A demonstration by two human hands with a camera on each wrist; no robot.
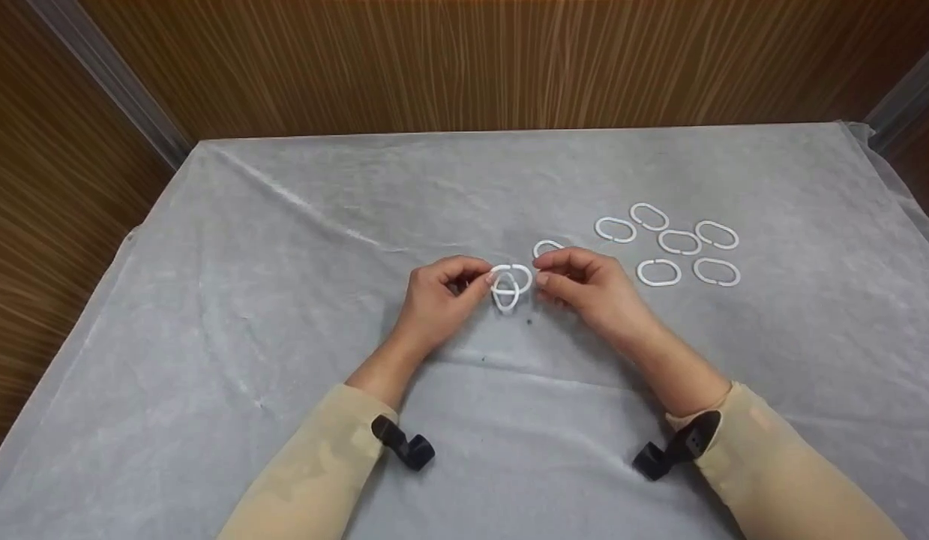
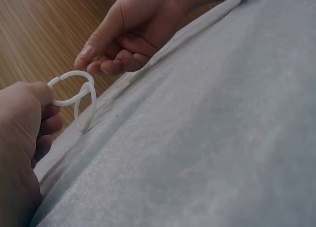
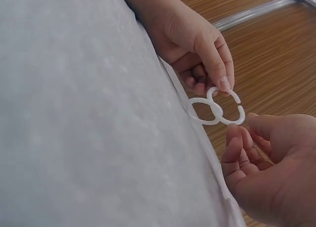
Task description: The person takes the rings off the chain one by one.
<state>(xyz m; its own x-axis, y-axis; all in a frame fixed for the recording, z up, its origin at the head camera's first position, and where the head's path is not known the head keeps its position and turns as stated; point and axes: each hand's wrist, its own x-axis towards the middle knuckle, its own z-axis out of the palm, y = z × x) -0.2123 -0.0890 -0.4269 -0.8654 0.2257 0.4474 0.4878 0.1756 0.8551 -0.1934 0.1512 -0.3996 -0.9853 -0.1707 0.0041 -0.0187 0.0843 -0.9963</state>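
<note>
In the head view my left hand (image 1: 445, 296) pinches a white oval shower curtain ring (image 1: 522, 268) between thumb and index finger. A second white ring (image 1: 507, 306) is looped through it and dangles below. Both rings show in the left wrist view, where the held ring (image 2: 76, 73) has a small split in its side. Beside the held ring's far end, my right hand (image 1: 591, 289) has loosely bent fingers with a gap between thumb and index tips. Another ring (image 1: 546, 244) lies on the cloth, partly hidden behind the right fingers.
Several loose white rings (image 1: 659, 261) lie in a group to the right of my right hand. Grey cloth (image 1: 284, 300) with a few creases covers the table. Wood-grained panels (image 1: 434, 67) stand behind it and at the sides.
</note>
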